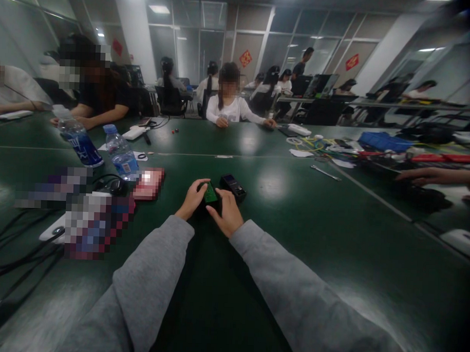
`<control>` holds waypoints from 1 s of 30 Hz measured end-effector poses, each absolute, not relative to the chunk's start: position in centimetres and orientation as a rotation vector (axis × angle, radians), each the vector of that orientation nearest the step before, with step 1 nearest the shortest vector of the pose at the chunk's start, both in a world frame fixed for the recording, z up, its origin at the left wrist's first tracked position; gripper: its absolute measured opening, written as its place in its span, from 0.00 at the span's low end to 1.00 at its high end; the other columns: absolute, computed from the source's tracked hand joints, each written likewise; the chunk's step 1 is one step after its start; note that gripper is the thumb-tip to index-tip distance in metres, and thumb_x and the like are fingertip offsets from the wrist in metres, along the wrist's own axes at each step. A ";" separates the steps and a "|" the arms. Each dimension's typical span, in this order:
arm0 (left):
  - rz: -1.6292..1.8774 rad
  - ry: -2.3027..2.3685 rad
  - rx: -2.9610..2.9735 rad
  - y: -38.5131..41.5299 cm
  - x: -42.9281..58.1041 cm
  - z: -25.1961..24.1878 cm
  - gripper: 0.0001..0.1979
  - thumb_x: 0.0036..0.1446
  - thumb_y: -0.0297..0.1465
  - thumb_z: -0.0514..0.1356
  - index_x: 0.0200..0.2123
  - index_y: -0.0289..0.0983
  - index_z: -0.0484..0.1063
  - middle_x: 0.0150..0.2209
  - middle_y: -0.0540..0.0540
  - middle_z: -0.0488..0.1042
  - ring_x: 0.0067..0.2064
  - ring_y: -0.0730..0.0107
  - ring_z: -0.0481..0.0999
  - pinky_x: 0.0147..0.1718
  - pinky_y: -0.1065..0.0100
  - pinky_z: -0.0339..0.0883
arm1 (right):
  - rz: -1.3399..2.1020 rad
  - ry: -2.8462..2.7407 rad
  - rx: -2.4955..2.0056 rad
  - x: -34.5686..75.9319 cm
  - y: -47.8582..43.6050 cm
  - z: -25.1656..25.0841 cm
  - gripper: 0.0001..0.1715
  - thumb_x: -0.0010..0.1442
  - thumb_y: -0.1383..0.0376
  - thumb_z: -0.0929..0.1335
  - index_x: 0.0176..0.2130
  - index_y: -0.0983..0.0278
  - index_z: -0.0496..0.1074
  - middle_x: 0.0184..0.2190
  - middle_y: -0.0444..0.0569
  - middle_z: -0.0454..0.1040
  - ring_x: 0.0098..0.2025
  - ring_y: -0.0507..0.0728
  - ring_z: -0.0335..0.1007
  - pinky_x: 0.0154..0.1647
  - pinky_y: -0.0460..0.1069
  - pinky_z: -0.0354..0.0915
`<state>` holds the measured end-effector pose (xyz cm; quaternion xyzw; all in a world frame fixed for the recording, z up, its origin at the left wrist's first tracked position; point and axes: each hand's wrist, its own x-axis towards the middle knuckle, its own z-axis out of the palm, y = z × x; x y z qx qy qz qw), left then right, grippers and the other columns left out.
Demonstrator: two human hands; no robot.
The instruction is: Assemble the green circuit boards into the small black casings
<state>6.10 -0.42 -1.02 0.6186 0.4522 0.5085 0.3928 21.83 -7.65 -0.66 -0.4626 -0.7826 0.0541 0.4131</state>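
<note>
Both of my hands meet over the dark green table (279, 234) and pinch a small green circuit board (210, 193) set in a black casing. My left hand (191, 199) curls around its left side. On the right side, my right hand (228, 212) grips it with bent fingers. A black rectangular casing part (233, 186) lies on the table just right of the board, touching neither hand. Grey sleeves cover both of my forearms.
Two water bottles (118, 154) stand at the left beside black cables (9, 250) and a white device. A metal tool (325, 172), coloured wires and a blue cloth (382, 141) lie at the right, near another person's hand (423, 176). Other people sit across the table.
</note>
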 end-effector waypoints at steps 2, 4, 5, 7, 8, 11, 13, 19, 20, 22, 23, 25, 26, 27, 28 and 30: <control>1.304 1.157 1.562 -0.6 6.2 -0.8 0.13 0.61 0.32 0.55 0.46 0.38 0.75 0.48 0.43 0.75 0.50 0.62 0.73 0.53 0.58 0.65 | 0.229 -1.976 -1.186 21.1 -7.5 -1.3 0.39 0.62 0.48 0.65 0.62 0.68 0.57 0.56 0.64 0.63 0.59 0.68 0.59 0.61 0.65 0.60; 1.318 1.160 1.554 -0.7 6.2 -0.6 0.13 0.61 0.32 0.55 0.45 0.37 0.76 0.47 0.42 0.76 0.49 0.62 0.74 0.52 0.58 0.66 | 0.345 -1.919 -1.250 20.9 -7.0 -1.9 0.39 0.61 0.48 0.66 0.62 0.68 0.57 0.56 0.64 0.64 0.59 0.68 0.60 0.61 0.65 0.60; 1.326 1.157 1.548 -0.7 6.2 -0.6 0.13 0.60 0.32 0.55 0.45 0.37 0.76 0.47 0.42 0.76 0.48 0.62 0.74 0.51 0.59 0.66 | 0.410 -1.872 -1.279 21.0 -6.8 -2.2 0.38 0.61 0.48 0.65 0.62 0.67 0.58 0.56 0.63 0.65 0.59 0.67 0.61 0.61 0.65 0.60; 1.344 1.146 1.532 -0.7 6.2 -0.7 0.13 0.59 0.31 0.57 0.45 0.37 0.76 0.46 0.42 0.76 0.48 0.62 0.74 0.50 0.59 0.67 | 0.535 -1.774 -1.310 21.3 -6.2 -2.6 0.36 0.62 0.48 0.64 0.61 0.67 0.59 0.54 0.61 0.67 0.58 0.65 0.63 0.60 0.63 0.61; 1.354 1.140 1.518 -0.7 6.2 -0.7 0.13 0.58 0.31 0.57 0.44 0.36 0.77 0.46 0.42 0.77 0.47 0.62 0.75 0.50 0.59 0.67 | 0.587 -1.736 -1.311 21.3 -5.9 -2.7 0.36 0.62 0.48 0.64 0.60 0.67 0.59 0.54 0.61 0.68 0.57 0.64 0.64 0.60 0.62 0.61; 1.388 1.126 1.461 -0.4 6.3 -1.0 0.12 0.55 0.30 0.60 0.42 0.36 0.78 0.44 0.42 0.78 0.44 0.64 0.76 0.48 0.60 0.68 | 0.650 -1.690 -1.303 21.4 -5.6 -3.0 0.36 0.61 0.48 0.66 0.59 0.67 0.60 0.53 0.60 0.69 0.56 0.63 0.65 0.59 0.61 0.61; 1.420 1.118 1.422 -0.3 6.3 -1.0 0.11 0.53 0.30 0.61 0.40 0.35 0.78 0.43 0.42 0.78 0.43 0.64 0.76 0.47 0.61 0.68 | 0.622 -1.703 -1.309 21.3 -5.6 -2.9 0.35 0.59 0.50 0.67 0.58 0.67 0.62 0.52 0.59 0.69 0.56 0.64 0.65 0.59 0.61 0.61; 1.440 1.085 1.291 -0.9 6.2 -0.2 0.10 0.48 0.29 0.65 0.37 0.35 0.78 0.40 0.43 0.80 0.42 0.64 0.77 0.47 0.58 0.69 | 0.553 -1.735 -1.327 21.2 -6.0 -2.4 0.29 0.58 0.56 0.68 0.55 0.65 0.65 0.50 0.57 0.71 0.55 0.64 0.65 0.57 0.62 0.62; 1.429 1.073 1.278 -1.1 6.2 0.0 0.10 0.47 0.29 0.66 0.36 0.35 0.79 0.40 0.43 0.80 0.42 0.64 0.77 0.47 0.58 0.69 | 0.555 -1.730 -1.313 21.2 -6.0 -2.4 0.29 0.57 0.56 0.68 0.55 0.66 0.65 0.50 0.57 0.71 0.55 0.64 0.65 0.57 0.62 0.62; 1.421 1.043 1.250 -1.4 6.1 0.4 0.11 0.46 0.29 0.67 0.36 0.35 0.79 0.41 0.43 0.80 0.43 0.63 0.77 0.49 0.57 0.69 | 0.565 -1.723 -1.276 21.3 -6.0 -2.4 0.29 0.57 0.57 0.68 0.55 0.66 0.64 0.50 0.57 0.71 0.55 0.63 0.65 0.57 0.61 0.62; 1.425 1.027 1.230 -1.5 6.1 0.5 0.12 0.45 0.29 0.68 0.37 0.35 0.79 0.41 0.43 0.80 0.44 0.63 0.77 0.50 0.56 0.68 | 0.572 -1.725 -1.259 21.4 -6.0 -2.4 0.30 0.57 0.57 0.68 0.56 0.65 0.64 0.50 0.56 0.71 0.54 0.63 0.66 0.57 0.61 0.62; 1.442 0.994 1.180 -1.5 6.1 0.5 0.13 0.44 0.30 0.69 0.37 0.35 0.79 0.43 0.42 0.80 0.46 0.62 0.77 0.52 0.55 0.67 | 0.587 -1.725 -1.235 21.5 -6.0 -2.4 0.31 0.57 0.57 0.67 0.57 0.65 0.62 0.50 0.57 0.70 0.54 0.62 0.66 0.57 0.61 0.62; 1.454 0.971 1.153 -1.5 6.1 0.5 0.13 0.44 0.30 0.69 0.36 0.35 0.79 0.44 0.42 0.80 0.47 0.61 0.77 0.53 0.55 0.66 | 0.595 -1.720 -1.231 21.5 -6.0 -2.5 0.32 0.58 0.57 0.67 0.58 0.65 0.61 0.51 0.57 0.70 0.54 0.62 0.66 0.57 0.61 0.62; 1.469 0.946 1.127 -1.4 6.1 0.4 0.13 0.43 0.31 0.69 0.36 0.35 0.79 0.45 0.42 0.79 0.48 0.61 0.77 0.54 0.55 0.66 | 0.601 -1.709 -1.232 21.5 -6.0 -2.5 0.33 0.58 0.57 0.67 0.59 0.65 0.60 0.51 0.57 0.69 0.54 0.62 0.66 0.57 0.61 0.62; 1.483 0.919 1.104 -1.3 6.1 0.3 0.13 0.43 0.31 0.70 0.35 0.35 0.79 0.46 0.41 0.79 0.49 0.60 0.77 0.55 0.55 0.65 | 0.607 -1.695 -1.237 21.5 -6.0 -2.5 0.34 0.58 0.56 0.67 0.59 0.65 0.59 0.51 0.57 0.69 0.54 0.62 0.66 0.58 0.62 0.62; 1.496 0.877 1.078 -1.2 6.2 0.1 0.13 0.42 0.31 0.70 0.34 0.35 0.79 0.47 0.41 0.79 0.50 0.60 0.76 0.55 0.55 0.65 | 0.626 -1.667 -1.244 21.5 -6.0 -2.5 0.34 0.57 0.56 0.68 0.59 0.65 0.59 0.50 0.57 0.69 0.53 0.62 0.66 0.57 0.62 0.62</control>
